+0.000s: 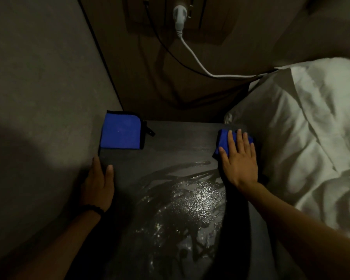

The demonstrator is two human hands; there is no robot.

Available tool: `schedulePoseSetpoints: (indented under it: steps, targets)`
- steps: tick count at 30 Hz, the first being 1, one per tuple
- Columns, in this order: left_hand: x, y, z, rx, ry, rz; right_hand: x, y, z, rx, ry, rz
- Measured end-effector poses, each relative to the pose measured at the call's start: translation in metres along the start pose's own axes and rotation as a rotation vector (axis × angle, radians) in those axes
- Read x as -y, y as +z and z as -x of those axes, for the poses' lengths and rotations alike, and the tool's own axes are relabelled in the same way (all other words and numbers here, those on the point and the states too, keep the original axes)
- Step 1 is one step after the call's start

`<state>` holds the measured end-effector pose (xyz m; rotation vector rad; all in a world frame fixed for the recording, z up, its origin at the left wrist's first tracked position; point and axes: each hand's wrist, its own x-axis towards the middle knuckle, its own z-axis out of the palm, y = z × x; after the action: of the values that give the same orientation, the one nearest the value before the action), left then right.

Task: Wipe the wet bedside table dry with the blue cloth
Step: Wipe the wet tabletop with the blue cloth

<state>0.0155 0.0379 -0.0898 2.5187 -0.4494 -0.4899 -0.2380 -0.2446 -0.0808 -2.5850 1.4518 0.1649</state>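
The dark bedside table (pixel 170 142) has a shiny wet patch (pixel 190 203) with streaks across its middle and front. My right hand (pixel 240 160) lies flat, fingers spread, pressing a folded blue cloth (pixel 223 141) onto the table's far right edge, beside the bed. My left hand (pixel 99 182) rests on the table's left edge, thumb on top, holding no cloth. A second folded blue cloth (pixel 120 131) with black trim lies at the table's far left corner, apart from both hands.
A white pillow and bedding (pixel 301 138) press against the table's right side. A grey wall (pixel 38 87) closes the left. Behind, a wall socket holds a white plug (pixel 179 15) whose cable runs right toward the bed.
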Motion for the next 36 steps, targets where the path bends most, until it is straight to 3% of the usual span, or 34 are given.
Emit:
schedulePoseSetpoints:
  steps: [8,15,23,36]
  targets:
    - [0.0,0.001,0.003,-0.052,0.055,0.008,0.017,0.009,0.026,-0.002,0.034,-0.026]
    - [-0.004,-0.003,0.003,-0.04,0.287,-0.105,0.038,0.015,0.036,0.011,0.022,0.014]
    - [0.003,0.0,-0.001,-0.006,0.302,-0.209,0.068,0.02,0.043,0.016,-0.039,0.029]
    - [-0.001,-0.004,0.0,-0.017,0.306,-0.141,0.096,0.019,0.047,0.058,-0.117,0.025]
